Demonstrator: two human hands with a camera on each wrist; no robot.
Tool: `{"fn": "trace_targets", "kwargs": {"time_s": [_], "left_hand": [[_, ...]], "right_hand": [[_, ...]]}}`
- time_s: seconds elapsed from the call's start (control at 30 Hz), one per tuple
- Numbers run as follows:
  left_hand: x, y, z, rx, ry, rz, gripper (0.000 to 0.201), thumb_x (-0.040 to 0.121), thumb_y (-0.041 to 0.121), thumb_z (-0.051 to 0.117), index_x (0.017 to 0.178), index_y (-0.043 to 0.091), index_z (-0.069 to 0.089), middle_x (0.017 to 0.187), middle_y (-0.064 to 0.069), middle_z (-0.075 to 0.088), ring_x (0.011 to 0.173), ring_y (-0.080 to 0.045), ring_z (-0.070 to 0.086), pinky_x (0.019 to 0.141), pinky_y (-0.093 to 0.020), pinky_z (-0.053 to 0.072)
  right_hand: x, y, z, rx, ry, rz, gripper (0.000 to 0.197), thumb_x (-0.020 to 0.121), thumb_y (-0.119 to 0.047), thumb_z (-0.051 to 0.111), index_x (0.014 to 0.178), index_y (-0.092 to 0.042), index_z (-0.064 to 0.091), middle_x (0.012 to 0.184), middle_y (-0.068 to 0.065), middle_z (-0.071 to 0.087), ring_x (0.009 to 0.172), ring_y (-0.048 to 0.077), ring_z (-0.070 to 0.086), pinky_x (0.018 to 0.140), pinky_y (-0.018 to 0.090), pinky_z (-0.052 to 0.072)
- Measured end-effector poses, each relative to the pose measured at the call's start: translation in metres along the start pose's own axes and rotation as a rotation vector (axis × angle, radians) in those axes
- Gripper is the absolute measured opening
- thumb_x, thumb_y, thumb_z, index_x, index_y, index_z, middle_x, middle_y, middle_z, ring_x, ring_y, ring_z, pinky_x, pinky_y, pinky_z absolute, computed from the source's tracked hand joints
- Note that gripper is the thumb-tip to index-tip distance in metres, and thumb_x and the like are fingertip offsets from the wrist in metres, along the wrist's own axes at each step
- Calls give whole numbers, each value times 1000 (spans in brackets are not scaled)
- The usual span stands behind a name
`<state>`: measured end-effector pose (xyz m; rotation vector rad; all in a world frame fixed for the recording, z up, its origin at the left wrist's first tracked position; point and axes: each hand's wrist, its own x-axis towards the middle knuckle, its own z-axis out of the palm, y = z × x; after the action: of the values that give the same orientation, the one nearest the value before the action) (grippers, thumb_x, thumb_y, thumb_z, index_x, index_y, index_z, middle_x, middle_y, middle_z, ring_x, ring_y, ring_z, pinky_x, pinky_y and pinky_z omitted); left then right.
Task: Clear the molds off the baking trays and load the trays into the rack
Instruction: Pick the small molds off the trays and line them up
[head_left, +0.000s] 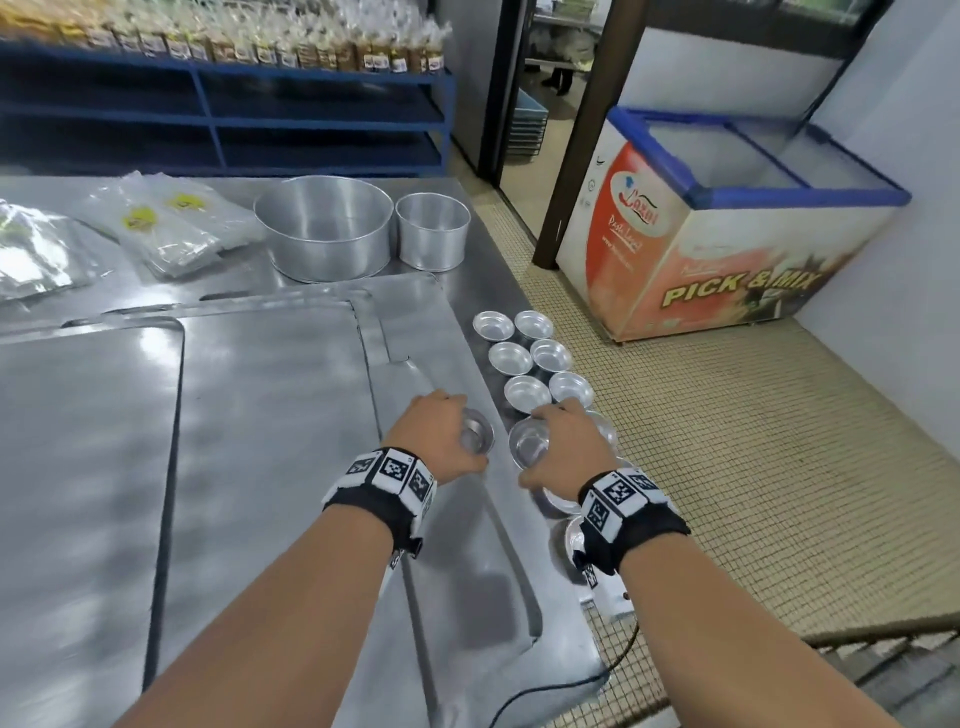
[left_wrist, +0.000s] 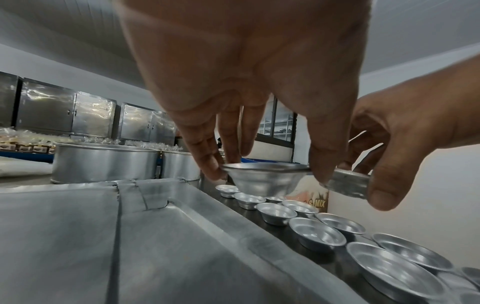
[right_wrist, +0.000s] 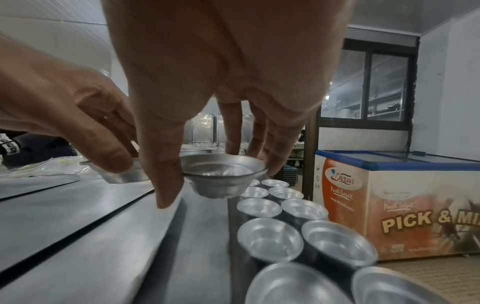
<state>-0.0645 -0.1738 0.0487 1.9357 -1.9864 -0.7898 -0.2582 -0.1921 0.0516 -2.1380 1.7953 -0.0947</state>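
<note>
The left hand (head_left: 435, 435) held one small aluminium mold (head_left: 475, 435) by its rim, thumb on the near side and fingers (left_wrist: 207, 162) on the far side, so the fingers were curled narrowly around it. In the left wrist view this mold (left_wrist: 262, 181) hung clear above the right edge of the baking tray (head_left: 270, 415), not touching it.

The right hand (head_left: 563, 447) held a second mold (head_left: 530, 441) in the same rim grip, thumb against the near rim and fingers (right_wrist: 233, 131) against the far rim. In the right wrist view this second mold (right_wrist: 223, 176) was lifted just off the table (head_left: 498, 291), between the baking tray and the row of set-down molds (head_left: 530, 358). The two held molds were close side by side; whether they touched cannot be told.

The set-down molds stood upright in two columns on the bare strip of table just right of the baking tray, running along the table's right edge. More of them lay under and behind the right wrist, partly hidden.

The baking tray lay flat on the table, overlapping further trays to its left. Beyond the tray's far edge stood a large round pan (head_left: 323, 226) and, just right of it, a smaller round pan (head_left: 432, 228). Left of the large pan lay clear plastic bags (head_left: 171, 223). On the floor, well right of the table, stood a chest freezer (head_left: 727, 228).
</note>
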Motion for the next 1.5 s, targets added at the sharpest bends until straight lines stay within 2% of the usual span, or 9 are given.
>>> {"fn": "trace_targets", "kwargs": {"time_s": [0.2, 0.33, 0.5, 0.77, 0.87, 1.03, 1.23, 1.33, 1.5], "left_hand": [[88, 19, -9, 35, 38, -24, 69, 63, 53, 74, 118, 14, 60, 110, -7, 60, 108, -29, 57, 92, -42, 49], [156, 25, -17, 57, 79, -51, 59, 52, 64, 63, 99, 29, 67, 92, 1, 63, 90, -24, 63, 81, -38, 54], [227, 32, -31, 52, 106, -122, 68, 70, 51, 78, 118, 5, 64, 116, -13, 63, 109, -29, 60, 93, -38, 50], [321, 21, -28, 106, 92, -197, 60, 76, 44, 68, 120, 4, 63, 120, -12, 63, 114, -30, 59, 92, -36, 51], [346, 14, -25, 103, 67, -219, 51, 78, 41, 67, 112, 2, 66, 111, -12, 65, 107, -30, 63, 86, -33, 52], [376, -1, -13, 115, 67, -245, 61, 77, 41, 69, 127, 8, 59, 125, -11, 60, 115, -29, 58, 94, -36, 51], [393, -14, -1, 190, 37, -242, 46, 72, 42, 71, 105, 11, 62, 104, -8, 61, 101, -31, 61, 78, -31, 46], [396, -19, 3, 177, 35, -242, 47, 71, 41, 69, 107, 12, 60, 108, -6, 58, 110, -33, 57, 84, -33, 45], [388, -20, 5, 142, 48, -239, 72, 73, 44, 72, 132, 9, 50, 126, -11, 54, 118, -33, 52, 101, -41, 45]], "right_hand": [[94, 25, -30, -21, -16, -46, 74, 53, -41, 84, 119, -19, 59, 120, 3, 52, 107, 20, 52, 85, 29, 49], [167, 42, -48, 22, -9, -76, 79, 60, -35, 88, 130, -13, 57, 127, 9, 51, 112, 23, 54, 94, 29, 45], [255, 52, -61, 22, -41, -96, 78, 62, -35, 87, 129, -11, 57, 123, 10, 49, 112, 28, 53, 94, 37, 50], [368, 56, -45, -34, -108, -81, 63, 61, -38, 86, 113, -10, 64, 117, 11, 52, 106, 29, 57, 84, 39, 56], [392, 57, -34, -44, -128, -68, 49, 58, -39, 85, 91, -11, 64, 102, 9, 55, 92, 28, 61, 76, 37, 58], [421, 58, -20, -2, -161, -46, 55, 56, -31, 90, 100, -8, 67, 101, 8, 63, 87, 27, 66, 76, 39, 60], [436, 60, -10, -38, -180, -52, 78, 53, -31, 92, 121, -11, 61, 118, 9, 56, 102, 29, 62, 85, 40, 58], [436, 64, -6, -52, -197, -52, 91, 53, -35, 95, 132, -14, 55, 128, 11, 49, 114, 31, 56, 93, 43, 54], [429, 69, -8, 11, -202, -41, 94, 56, -36, 95, 136, -17, 49, 132, 10, 41, 114, 32, 55, 95, 44, 52]]}}
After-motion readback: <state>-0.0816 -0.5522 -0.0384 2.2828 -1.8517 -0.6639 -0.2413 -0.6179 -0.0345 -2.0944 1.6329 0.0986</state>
